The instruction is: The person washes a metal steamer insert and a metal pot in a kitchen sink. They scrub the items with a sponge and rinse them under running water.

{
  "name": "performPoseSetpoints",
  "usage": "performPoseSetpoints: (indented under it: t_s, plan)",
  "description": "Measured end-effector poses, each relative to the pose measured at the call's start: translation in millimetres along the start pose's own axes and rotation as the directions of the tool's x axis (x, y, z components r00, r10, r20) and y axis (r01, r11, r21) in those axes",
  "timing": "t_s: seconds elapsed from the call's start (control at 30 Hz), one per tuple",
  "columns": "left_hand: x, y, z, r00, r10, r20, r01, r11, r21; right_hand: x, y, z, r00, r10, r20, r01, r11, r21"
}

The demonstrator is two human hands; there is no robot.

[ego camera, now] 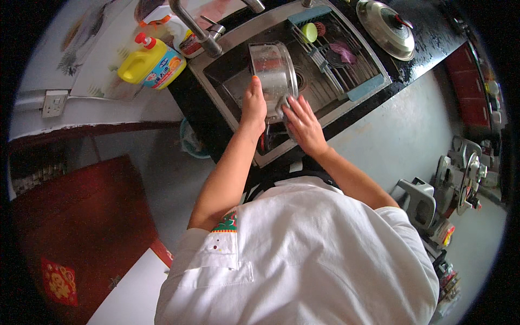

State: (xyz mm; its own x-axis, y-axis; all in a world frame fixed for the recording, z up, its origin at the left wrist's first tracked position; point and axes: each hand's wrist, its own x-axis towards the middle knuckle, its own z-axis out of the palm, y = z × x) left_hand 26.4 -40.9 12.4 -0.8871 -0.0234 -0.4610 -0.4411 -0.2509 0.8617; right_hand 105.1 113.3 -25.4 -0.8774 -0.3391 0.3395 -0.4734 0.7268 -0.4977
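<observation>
Over the sink basin [231, 77] a wet stainless steel pot [270, 61] is held tipped on its side. My left hand [254, 103] grips the pot on its left, thumb pointing up along the wall. Pressed to the lower right of the pot is my right hand [304, 124], with a grey scrubbing pad or cloth [283, 106] under its fingers; its exact kind is hard to make out. A dark handle with some red [264, 140] shows below the pot, partly covered by the left wrist.
A metal rack [325, 75] spans the sink's right side, bearing a green scrubber [309, 32] and a purple cloth [343, 53]. The faucet [209, 40] rises behind. Left stands a yellow detergent bottle [152, 65]; right, a pot lid [386, 30] lies on the counter.
</observation>
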Motion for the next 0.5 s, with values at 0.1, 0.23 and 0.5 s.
performPoseSetpoints:
  t_s: [0.1,0.23,0.5]
  plan:
    - [12,-3,6,1.000,0.015,0.024,-0.016,0.999,0.044,-6,7,7,0.997,0.059,-0.059,-0.057,0.998,0.030]
    - [28,-13,10,0.996,0.047,0.071,-0.052,0.996,0.067,66,26,-7,0.957,0.115,-0.267,-0.071,0.983,0.170]
    - [16,18,37,0.994,-0.032,0.101,0.037,0.998,-0.042,21,34,-14,0.991,-0.035,-0.130,0.034,0.999,-0.011]
